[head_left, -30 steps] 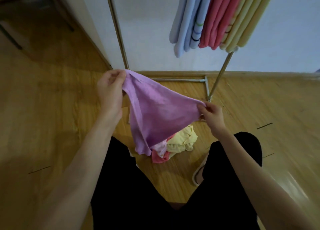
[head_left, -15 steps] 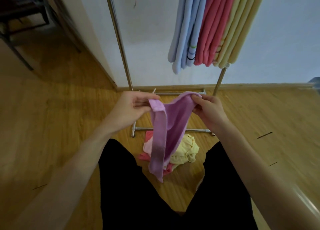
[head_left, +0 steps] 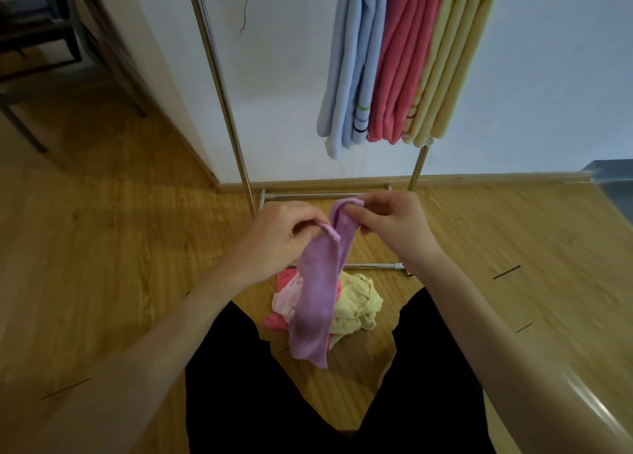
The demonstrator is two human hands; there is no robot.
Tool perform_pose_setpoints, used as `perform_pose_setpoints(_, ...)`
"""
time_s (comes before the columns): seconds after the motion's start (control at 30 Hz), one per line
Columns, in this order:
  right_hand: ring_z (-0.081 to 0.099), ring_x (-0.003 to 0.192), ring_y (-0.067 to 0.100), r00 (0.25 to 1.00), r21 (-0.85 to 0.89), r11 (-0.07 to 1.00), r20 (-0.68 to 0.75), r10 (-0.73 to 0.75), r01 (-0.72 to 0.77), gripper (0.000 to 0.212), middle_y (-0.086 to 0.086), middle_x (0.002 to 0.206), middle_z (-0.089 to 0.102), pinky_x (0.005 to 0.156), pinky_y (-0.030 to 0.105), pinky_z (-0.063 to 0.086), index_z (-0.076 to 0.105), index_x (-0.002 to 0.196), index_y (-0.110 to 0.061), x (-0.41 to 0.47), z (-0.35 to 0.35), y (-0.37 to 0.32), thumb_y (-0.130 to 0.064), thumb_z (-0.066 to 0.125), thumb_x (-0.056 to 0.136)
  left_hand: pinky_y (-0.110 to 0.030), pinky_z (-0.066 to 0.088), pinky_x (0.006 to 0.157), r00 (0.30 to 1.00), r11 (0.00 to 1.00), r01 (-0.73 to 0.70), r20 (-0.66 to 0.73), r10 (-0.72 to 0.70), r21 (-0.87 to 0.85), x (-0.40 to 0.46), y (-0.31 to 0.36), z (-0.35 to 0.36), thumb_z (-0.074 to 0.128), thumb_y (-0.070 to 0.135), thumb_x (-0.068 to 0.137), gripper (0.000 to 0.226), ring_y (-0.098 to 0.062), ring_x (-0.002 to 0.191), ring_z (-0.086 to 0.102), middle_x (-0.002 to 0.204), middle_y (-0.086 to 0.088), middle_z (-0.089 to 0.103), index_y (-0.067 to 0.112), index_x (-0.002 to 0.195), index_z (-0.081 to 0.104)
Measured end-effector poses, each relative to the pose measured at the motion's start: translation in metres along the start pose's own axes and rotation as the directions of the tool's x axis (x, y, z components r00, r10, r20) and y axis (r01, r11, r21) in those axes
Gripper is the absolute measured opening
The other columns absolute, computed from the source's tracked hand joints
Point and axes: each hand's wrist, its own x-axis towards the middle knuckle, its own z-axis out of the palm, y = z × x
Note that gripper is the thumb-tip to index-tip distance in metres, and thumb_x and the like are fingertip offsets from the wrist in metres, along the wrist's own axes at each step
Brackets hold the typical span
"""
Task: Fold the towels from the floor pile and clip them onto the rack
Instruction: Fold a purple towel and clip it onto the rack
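A purple towel (head_left: 317, 292) hangs folded lengthwise into a narrow strip in front of me. My left hand (head_left: 277, 241) pinches one top corner and my right hand (head_left: 390, 224) pinches the other, with both hands close together. Below the towel, the floor pile (head_left: 356, 303) holds yellow, pale pink and red towels between my legs. The metal rack (head_left: 219, 87) stands against the white wall. Blue, red and yellow folded towels (head_left: 400, 60) hang from its upper right.
The rack's base bars (head_left: 373, 266) lie on the wooden floor just beyond the pile. A dark chair or table frame (head_left: 41, 60) stands at the far left. A grey box edge (head_left: 616, 186) shows at the right by the baseboard.
My hands have come together, bringing the two top corners of the purple towel side by side. The towel went from spread wide to a narrow hanging strip.
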Motion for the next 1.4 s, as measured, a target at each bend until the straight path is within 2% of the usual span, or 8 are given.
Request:
perform_pose_setpoints(0.2,0.061,0.06,0.005,0.994,-0.031,0.997,0.085,-0.065,0.067,0.011,0.009,0.077,0.072,0.056,0.016,0.049,0.074,0.093,-0.005,-0.005,0.003,-0.003,-0.002,0.066,0.085,-0.011,0.047,0.076,0.998,0.997,0.007,-0.058,-0.011,-0.076,0.003,0.003,0.01,0.067,0.016,0.085,0.011,0.001,0.088,0.061,0.086,0.015,0.067,0.018,0.094,0.075)
perform_pose_setpoints(0.43,0.064,0.07,0.004,0.974,0.015,0.992,0.191,-0.125,0.125,0.019,0.005,0.086,0.072,0.064,0.021,0.053,0.07,0.103,-0.01,-0.009,0.006,0.001,-0.001,0.056,0.092,-0.034,0.05,0.06,0.976,0.989,0.058,-0.203,-0.085,-0.137,0.0,0.002,0.023,0.067,0.025,0.086,0.009,-0.011,0.068,0.063,0.073,0.006,0.07,0.019,0.084,0.073)
perform_pose_setpoints(0.73,0.063,0.084,0.011,0.939,0.066,0.986,0.301,-0.164,0.152,0.027,0.009,0.097,0.069,0.07,0.024,0.052,0.065,0.114,-0.008,-0.011,0.006,0.005,0.003,0.051,0.093,-0.031,0.049,0.056,0.946,0.977,0.138,-0.27,-0.178,-0.161,0.001,0.0,0.028,0.07,0.025,0.085,0.009,-0.011,0.063,0.062,0.068,0.006,0.068,0.019,0.08,0.073)
perform_pose_setpoints(0.83,0.065,0.085,0.021,0.936,-0.013,0.975,0.282,-0.208,0.221,0.027,0.012,0.099,0.07,0.073,0.029,0.053,0.065,0.116,-0.007,-0.011,0.005,0.01,-0.001,0.058,0.09,-0.031,0.052,0.06,0.94,0.972,0.155,-0.277,-0.201,-0.179,0.003,0.002,0.029,0.07,0.023,0.085,0.007,-0.008,0.066,0.063,0.071,0.007,0.069,0.018,0.082,0.074)
perform_pose_setpoints(0.97,0.064,0.079,0.012,0.944,-0.078,0.962,0.226,-0.24,0.263,0.025,0.01,0.097,0.07,0.07,0.028,0.052,0.067,0.113,-0.007,-0.01,0.003,0.012,-0.002,0.059,0.09,-0.036,0.054,0.064,0.941,0.964,0.155,-0.265,-0.211,-0.218,0.005,0.004,0.029,0.07,0.022,0.085,0.006,-0.009,0.069,0.065,0.073,0.006,0.07,0.019,0.083,0.075)
perform_pose_setpoints(1.17,0.064,0.082,0.029,0.947,-0.129,0.939,0.095,-0.308,0.318,0.022,0.0,0.092,0.071,0.069,0.053,0.051,0.068,0.103,-0.018,-0.008,-0.005,0.017,-0.007,0.051,0.094,-0.024,0.055,0.07,0.984,0.961,0.089,-0.129,-0.126,-0.263,-0.006,0.001,0.03,0.066,0.021,0.087,0.015,-0.006,0.08,0.067,0.087,0.009,0.071,0.022,0.102,0.07)
perform_pose_setpoints(1.27,0.062,0.077,0.016,0.957,-0.107,0.951,0.024,-0.29,0.291,0.024,-0.01,0.082,0.067,0.07,0.044,0.051,0.064,0.099,-0.017,-0.008,-0.011,0.016,0.0,0.047,0.096,-0.017,0.053,0.077,0.981,0.936,0.158,-0.056,-0.184,-0.315,-0.022,-0.006,0.038,0.061,0.021,0.091,0.021,-0.002,0.089,0.065,0.095,0.01,0.069,0.018,0.111,0.067)
perform_pose_setpoints(1.4,0.06,0.078,0.011,0.962,-0.077,0.959,0.005,-0.274,0.274,0.017,0.002,0.085,0.064,0.07,0.027,0.051,0.06,0.104,0.001,-0.007,-0.018,0.018,0.002,0.044,0.097,-0.021,0.052,0.079,0.973,0.948,0.221,-0.018,-0.231,-0.228,-0.033,-0.019,0.044,0.055,0.019,0.095,0.022,-0.003,0.089,0.064,0.098,0.003,0.072,0.015,0.112,0.068)
